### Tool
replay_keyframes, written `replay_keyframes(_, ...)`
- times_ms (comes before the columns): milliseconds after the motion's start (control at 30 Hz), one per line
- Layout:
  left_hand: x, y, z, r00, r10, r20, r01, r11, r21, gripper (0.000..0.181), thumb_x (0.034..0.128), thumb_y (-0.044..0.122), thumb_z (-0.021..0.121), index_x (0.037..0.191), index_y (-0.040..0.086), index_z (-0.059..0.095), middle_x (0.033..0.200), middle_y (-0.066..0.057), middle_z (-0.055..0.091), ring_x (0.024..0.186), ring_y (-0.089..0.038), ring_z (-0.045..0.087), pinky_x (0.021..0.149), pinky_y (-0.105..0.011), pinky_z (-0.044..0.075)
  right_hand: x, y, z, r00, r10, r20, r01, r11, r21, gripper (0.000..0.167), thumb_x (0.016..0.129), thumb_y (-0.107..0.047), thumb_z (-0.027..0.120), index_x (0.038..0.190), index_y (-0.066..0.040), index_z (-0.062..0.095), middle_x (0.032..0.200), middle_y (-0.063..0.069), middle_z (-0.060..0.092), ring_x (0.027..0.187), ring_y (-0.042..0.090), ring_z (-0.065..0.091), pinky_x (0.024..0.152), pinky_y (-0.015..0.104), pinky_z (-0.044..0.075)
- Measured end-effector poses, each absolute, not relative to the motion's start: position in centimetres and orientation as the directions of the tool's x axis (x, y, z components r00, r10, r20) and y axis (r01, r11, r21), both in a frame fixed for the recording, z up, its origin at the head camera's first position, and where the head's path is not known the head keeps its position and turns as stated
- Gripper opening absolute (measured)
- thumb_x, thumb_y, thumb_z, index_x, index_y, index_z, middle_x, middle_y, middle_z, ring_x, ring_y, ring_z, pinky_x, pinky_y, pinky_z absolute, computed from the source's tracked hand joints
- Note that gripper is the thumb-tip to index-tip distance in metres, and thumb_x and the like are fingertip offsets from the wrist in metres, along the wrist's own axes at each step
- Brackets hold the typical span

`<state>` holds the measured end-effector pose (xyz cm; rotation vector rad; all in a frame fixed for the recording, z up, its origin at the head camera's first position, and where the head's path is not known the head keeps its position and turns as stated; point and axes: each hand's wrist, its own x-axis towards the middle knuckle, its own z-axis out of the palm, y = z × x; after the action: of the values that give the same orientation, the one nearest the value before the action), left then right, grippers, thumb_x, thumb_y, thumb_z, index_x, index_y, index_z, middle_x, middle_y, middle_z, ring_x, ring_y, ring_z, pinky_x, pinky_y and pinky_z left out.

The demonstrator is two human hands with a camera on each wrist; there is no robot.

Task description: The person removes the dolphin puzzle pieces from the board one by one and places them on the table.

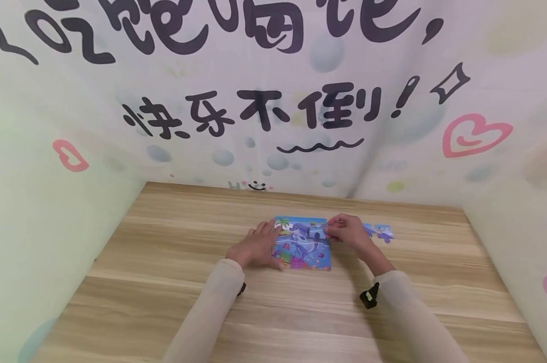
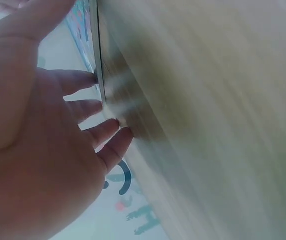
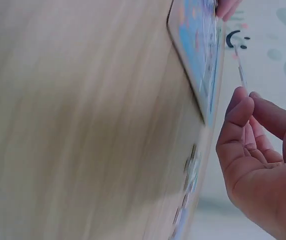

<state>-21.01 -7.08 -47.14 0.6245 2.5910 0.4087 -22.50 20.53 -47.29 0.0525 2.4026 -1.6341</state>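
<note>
A blue jigsaw puzzle point(image 1: 301, 252) with a dolphin picture lies flat on the wooden table. My left hand point(image 1: 257, 247) is at its left edge; in the left wrist view the fingers point(image 2: 115, 150) are extended, with fingertips against the edge. Above the puzzle's upper right part, my right hand point(image 1: 348, 232) pinches a thin puzzle piece between thumb and forefinger. The right wrist view shows that puzzle piece point(image 3: 241, 72) edge-on, held clear of the board. Its printed face is hard to make out.
Loose puzzle pieces point(image 1: 384, 232) lie on the table to the right, partly behind the right hand. A white printed cloth wall point(image 1: 255, 161) rises at the table's back edge, and pale walls stand on both sides.
</note>
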Motion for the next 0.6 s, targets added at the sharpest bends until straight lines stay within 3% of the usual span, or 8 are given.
replay_keyframes(233,-21.1,-6.5,-46.9,-0.804,0.487,-0.342,0.361,0.856,0.37,0.107,0.0798,0.049,0.078,0.158,0.006,0.02,0.167,-0.015,0.005,0.154,-0.03,0.002,0.124,-0.051,0.01,-21.7,23.2,-47.1,-0.97,-0.064,-0.234,0.167,0.524,-0.835,0.018,0.093,-0.015,0.07,0.098,0.002,0.068,0.082,0.006,0.07,0.074,0.018,0.061,0.064,0.027,0.052)
replay_keyframes(600,-21.1,-6.2,-47.0,-0.789,0.517,-0.331,0.387,0.838,0.384,0.105,0.08,0.043,0.08,0.156,-0.001,0.022,0.166,-0.018,0.006,0.154,-0.032,0.005,0.123,-0.05,0.017,-20.9,26.4,-46.8,-0.93,-0.099,-0.354,0.261,0.504,-0.824,0.015,0.093,-0.007,0.067,0.098,0.006,0.067,0.076,0.003,0.069,0.067,0.01,0.058,0.062,0.023,0.053)
